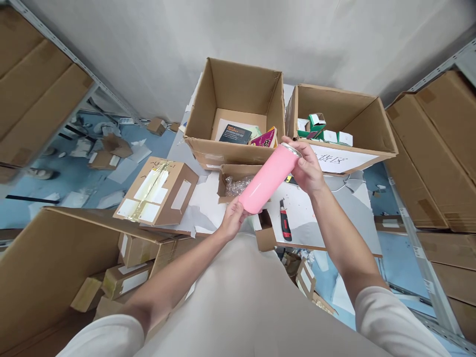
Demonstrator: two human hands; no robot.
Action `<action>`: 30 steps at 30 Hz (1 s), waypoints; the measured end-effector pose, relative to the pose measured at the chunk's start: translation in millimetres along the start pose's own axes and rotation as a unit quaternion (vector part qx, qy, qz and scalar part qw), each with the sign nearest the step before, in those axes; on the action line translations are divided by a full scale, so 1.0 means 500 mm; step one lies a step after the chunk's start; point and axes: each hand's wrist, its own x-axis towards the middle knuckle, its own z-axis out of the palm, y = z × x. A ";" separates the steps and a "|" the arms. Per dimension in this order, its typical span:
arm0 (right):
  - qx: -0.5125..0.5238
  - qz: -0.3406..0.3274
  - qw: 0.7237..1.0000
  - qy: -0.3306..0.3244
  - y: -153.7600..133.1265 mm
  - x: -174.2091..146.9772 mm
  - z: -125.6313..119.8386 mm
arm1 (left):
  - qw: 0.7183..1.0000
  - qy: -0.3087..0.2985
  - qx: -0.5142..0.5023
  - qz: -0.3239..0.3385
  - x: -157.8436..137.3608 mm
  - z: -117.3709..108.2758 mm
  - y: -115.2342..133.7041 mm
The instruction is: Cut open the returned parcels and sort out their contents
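A pink tumbler (267,179) with a silver rim is held tilted above the table, its rimmed end up and to the right. My left hand (234,216) grips its lower end. Around the rimmed end, my right hand (307,164) is closed with fingers and thumb. Behind the tumbler lies a small open carton (227,171) with bubble wrap (238,185) inside. Below it, a narrow open cardboard box (266,239) rests at the table's front edge. A red and black utility knife (285,222) lies to the right of that box.
Two large open cartons stand at the back: the left carton (238,152) holds books, the right carton (345,99) green and white boxes. A taped box (174,193) sits at left. A big carton (74,233) with small boxes stands front left. Shelves with cartons (416,153) flank both sides.
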 end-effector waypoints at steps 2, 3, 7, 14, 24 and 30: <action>0.026 0.011 1.000 -0.005 -0.001 0.000 -0.002 | 1.000 0.010 0.008 -0.010 -0.002 0.008 -0.006; 0.033 0.011 0.999 -0.002 0.000 0.000 -0.003 | 1.000 0.021 0.011 -0.013 -0.003 0.011 -0.010; 0.017 0.001 0.999 0.027 0.013 0.002 -0.010 | 0.998 0.059 0.028 0.021 -0.004 0.024 -0.024; 0.011 0.027 0.999 0.018 0.017 -0.010 -0.042 | 0.994 0.065 0.027 0.084 -0.003 0.052 -0.048; 0.050 0.054 0.995 -0.062 0.006 -0.022 -0.058 | 0.996 0.044 -0.011 -0.074 -0.025 0.071 -0.052; 0.067 0.040 0.994 -0.076 0.016 -0.027 -0.053 | 0.992 0.033 -0.024 -0.121 -0.017 0.051 -0.045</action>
